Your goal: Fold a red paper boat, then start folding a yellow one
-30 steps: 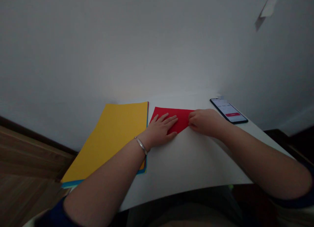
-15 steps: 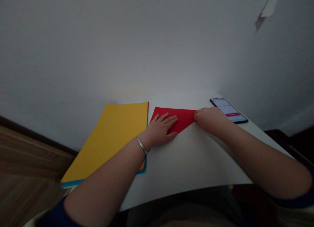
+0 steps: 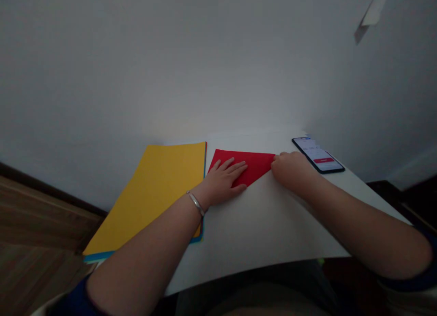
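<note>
White tbl (image 3: 266, 234) w/ yellow-topped paper stack (image 3: 160, 184) on L, red paper (image 3: 257, 165) mid, phone (image 3: 317, 154) R

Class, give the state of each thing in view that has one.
Red paper: lying flat, partly covered
Left hand: open, palm down on the red paper
Right hand: curled at the red paper's right corner, grip hidden
Yellow sheet: flat, blue showing beneath
Phone: face up, screen lit
Bracelet: on the left wrist
White slip: up high, cut off by the frame

Looks like a home, some desk corner: white tabletop (image 3: 266, 229) under the fingers (image 3: 239, 169), plain wall (image 3: 218, 70) beyond them, woodwork (image 3: 41, 206) well to their left.
</note>
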`<state>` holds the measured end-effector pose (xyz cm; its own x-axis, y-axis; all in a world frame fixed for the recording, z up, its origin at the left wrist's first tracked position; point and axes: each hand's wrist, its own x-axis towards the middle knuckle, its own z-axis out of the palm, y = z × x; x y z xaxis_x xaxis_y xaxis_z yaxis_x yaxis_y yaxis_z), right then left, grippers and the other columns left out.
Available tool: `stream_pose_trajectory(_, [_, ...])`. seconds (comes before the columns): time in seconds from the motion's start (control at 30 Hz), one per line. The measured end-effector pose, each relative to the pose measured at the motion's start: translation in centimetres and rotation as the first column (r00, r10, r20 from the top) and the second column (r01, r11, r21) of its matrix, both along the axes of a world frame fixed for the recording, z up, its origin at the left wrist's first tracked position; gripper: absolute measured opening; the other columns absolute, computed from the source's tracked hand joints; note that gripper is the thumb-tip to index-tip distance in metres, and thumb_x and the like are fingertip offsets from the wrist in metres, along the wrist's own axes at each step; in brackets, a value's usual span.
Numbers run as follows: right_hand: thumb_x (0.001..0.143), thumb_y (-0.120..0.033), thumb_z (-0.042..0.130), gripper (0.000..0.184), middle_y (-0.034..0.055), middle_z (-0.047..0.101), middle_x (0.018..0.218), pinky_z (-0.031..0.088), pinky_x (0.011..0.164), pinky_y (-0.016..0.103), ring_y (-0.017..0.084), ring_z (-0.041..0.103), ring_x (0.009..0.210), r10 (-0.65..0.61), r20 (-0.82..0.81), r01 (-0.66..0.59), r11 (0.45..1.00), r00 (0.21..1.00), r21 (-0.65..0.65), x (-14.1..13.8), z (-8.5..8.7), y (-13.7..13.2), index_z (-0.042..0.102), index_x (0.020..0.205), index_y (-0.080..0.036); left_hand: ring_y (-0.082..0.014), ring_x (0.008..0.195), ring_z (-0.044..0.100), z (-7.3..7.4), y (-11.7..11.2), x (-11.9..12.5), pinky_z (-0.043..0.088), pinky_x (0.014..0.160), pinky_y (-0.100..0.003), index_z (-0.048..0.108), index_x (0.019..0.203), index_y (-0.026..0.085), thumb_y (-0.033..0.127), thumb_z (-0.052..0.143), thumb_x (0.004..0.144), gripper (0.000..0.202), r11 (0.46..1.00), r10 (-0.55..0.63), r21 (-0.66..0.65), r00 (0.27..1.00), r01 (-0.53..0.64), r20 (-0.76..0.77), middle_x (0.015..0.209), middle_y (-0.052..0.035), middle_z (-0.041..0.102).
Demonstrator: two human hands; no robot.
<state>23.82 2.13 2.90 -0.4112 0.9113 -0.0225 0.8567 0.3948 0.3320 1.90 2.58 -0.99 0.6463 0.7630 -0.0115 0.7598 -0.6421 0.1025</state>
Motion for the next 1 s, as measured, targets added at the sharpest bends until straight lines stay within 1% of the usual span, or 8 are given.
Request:
stream_pose_trajectory(0.07, [0.085,-0.005,0.045,0.029,0.0196,0.072,0.091,0.047,0.066,0.037,0.029,0.068,0.084,0.071,0.059,-0.071,0.997,0.996,-0.006,-0.4,-0.1,-0.2,0.074,0.085,-0.011,-0.0292,0.146,0.019,0.1,0.0,0.1,0.016,0.117,-0.053,0.025,0.152,0.023,0.051,0.037,0.095,0.065,1.0,0.006,-0.007,1.0,-0.006,0.001,0.157,-0.0033,0.028])
stream_pose_trajectory(0.13, [0.086,-0.007,0.048,0.026,0.0165,0.073,0.093,0.047,0.067,0.035,0.027,0.068,0.085,0.212,0.043,-0.212,0.977,0.976,-0.007,-0.7,-0.3,-0.4,0.073,0.087,-0.012,-0.0294,0.146,0.019,0.1,0.0,0.1,0.015,0.117,-0.053,0.025,0.152,0.023,0.051,0.037,0.095,0.065,1.0,0.012,-0.01,1.0,-0.012,0.006,0.157,-0.0037,0.029])
stream_pose_trajectory(0.23, [0.087,-0.011,0.052,0.021,0.0129,0.073,0.099,0.047,0.069,0.033,0.024,0.067,0.087,0.441,-0.05,-0.44,0.897,0.896,0.034,-1.0,-0.8,-0.5,0.071,0.094,-0.013,-0.0292,0.145,0.02,-0.1,0.0,0.1,0.016,0.116,-0.053,0.027,0.151,0.022,0.053,0.038,0.095,0.065,1.0,0.005,-0.001,1.0,-0.005,0.02,0.156,-0.0046,0.031])
stream_pose_trajectory(0.33, [0.089,-0.014,0.053,0.02,0.0119,0.072,0.101,0.047,0.071,0.032,0.023,0.066,0.088,0.55,-0.097,-0.545,0.835,0.829,0.076,-1.1,-1.3,-0.5,0.069,0.099,-0.011,-0.0291,0.145,0.021,-0.1,0.0,0.1,0.017,0.116,-0.053,0.028,0.15,0.021,0.054,0.037,0.094,0.066,1.0,-0.009,0.009,0.999,0.009,0.036,0.155,-0.0054,0.033])
stream_pose_trajectory(0.53, [0.09,-0.017,0.051,0.022,0.0122,0.072,0.097,0.046,0.07,0.031,0.021,0.067,0.085,0.566,-0.161,-0.548,0.824,0.808,0.145,-1.1,-1.3,-0.5,0.069,0.1,-0.012,-0.0301,0.144,0.023,0.2,-0.2,0.1,0.018,0.115,-0.054,0.03,0.149,0.021,0.054,0.042,0.093,0.066,1.0,-0.02,0.023,0.999,0.019,0.047,0.154,-0.0068,0.035])
stream_pose_trajectory(0.83, [0.088,-0.018,0.051,0.02,0.0125,0.073,0.094,0.044,0.068,0.03,0.021,0.066,0.083,0.555,-0.18,-0.533,0.831,0.812,0.16,-1.0,-1.6,-0.3,0.069,0.096,-0.013,-0.0324,0.144,0.024,0.0,-0.6,0.3,0.02,0.115,-0.052,0.034,0.148,0.015,0.057,0.04,0.092,0.07,0.996,-0.046,0.08,0.998,0.043,0.048,0.152,-0.0104,0.038])
stream_pose_trajectory(0.9, [0.087,-0.017,0.051,0.02,0.0122,0.073,0.095,0.042,0.068,0.029,0.02,0.065,0.083,0.544,-0.199,-0.517,0.838,0.815,0.174,-1.0,-1.8,-0.3,0.069,0.096,-0.013,-0.0333,0.142,0.028,0.2,-0.7,0.4,0.022,0.115,-0.052,0.039,0.144,0.013,0.053,0.041,0.093,0.065,0.991,-0.065,0.122,0.997,0.06,0.041,0.15,-0.0117,0.041])
stream_pose_trajectory(1.0, [0.086,-0.017,0.051,0.02,0.0101,0.072,0.092,0.04,0.066,0.029,0.02,0.064,0.081,0.533,-0.224,-0.491,0.844,0.816,0.217,-1.1,-1.9,-0.2,0.068,0.095,-0.015,-0.0296,0.131,0.046,0.9,-1.0,0.6,0.027,0.113,-0.049,0.053,0.131,0.012,0.042,0.047,0.092,0.049,0.969,-0.119,0.221,0.992,0.107,0.044,0.139,-0.0131,0.054])
